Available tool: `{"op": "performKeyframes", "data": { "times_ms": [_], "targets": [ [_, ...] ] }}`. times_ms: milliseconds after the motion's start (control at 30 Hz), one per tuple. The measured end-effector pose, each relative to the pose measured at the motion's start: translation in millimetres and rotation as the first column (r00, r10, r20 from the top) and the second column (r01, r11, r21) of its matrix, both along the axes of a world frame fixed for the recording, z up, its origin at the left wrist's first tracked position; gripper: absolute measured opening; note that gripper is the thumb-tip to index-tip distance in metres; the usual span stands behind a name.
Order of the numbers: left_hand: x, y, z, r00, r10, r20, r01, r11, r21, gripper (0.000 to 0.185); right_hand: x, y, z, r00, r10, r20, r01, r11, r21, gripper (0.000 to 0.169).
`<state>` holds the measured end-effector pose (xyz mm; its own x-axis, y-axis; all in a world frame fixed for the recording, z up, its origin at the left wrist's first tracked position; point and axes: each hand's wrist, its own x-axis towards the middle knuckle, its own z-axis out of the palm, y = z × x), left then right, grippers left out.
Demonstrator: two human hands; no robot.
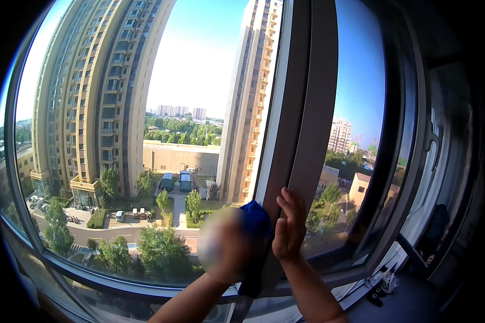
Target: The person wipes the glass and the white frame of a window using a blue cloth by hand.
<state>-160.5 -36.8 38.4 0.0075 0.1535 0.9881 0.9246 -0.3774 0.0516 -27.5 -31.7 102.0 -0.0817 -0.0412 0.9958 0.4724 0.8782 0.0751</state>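
A blue cloth [260, 218] is bunched against the inner edge of the window frame, and part of it hangs down below. My left hand [236, 252] presses the cloth there; a round blur hides most of its fingers. To the right, my right hand [292, 230] rests on the dark window mullion [297, 133], fingers up and somewhat apart, with nothing held. The large glass pane [190, 76] lies to the left of the mullion.
A narrower window sash [359, 101] with a handle [433, 141] stands to the right. The lower frame rail [125, 282] curves beneath the large pane. Shoes [388, 280] and dark slippers [374, 296] lie on the floor at lower right. Tall buildings rise outside.
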Motion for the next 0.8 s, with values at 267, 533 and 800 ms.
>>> {"op": "performKeyframes", "data": {
  "times_ms": [267,533,800],
  "targets": [
    [-50,-28,12,0.956,-0.267,-0.118,0.251,0.958,-0.138,0.033,1,-8,-42,0.999,0.006,-0.042,-0.006,1.0,-0.02,0.036],
    [-14,2,109,0.995,-0.098,-0.025,0.101,0.956,0.274,0.041,1,-6,-46,0.997,0.043,-0.067,-0.046,0.998,-0.032,0.037],
    [-11,-13,6,0.994,-0.105,0.041,0.102,0.992,0.07,0.032,-9,-12,-57,0.996,0.081,-0.031,-0.083,0.991,-0.102,0.043]
  ]
}}
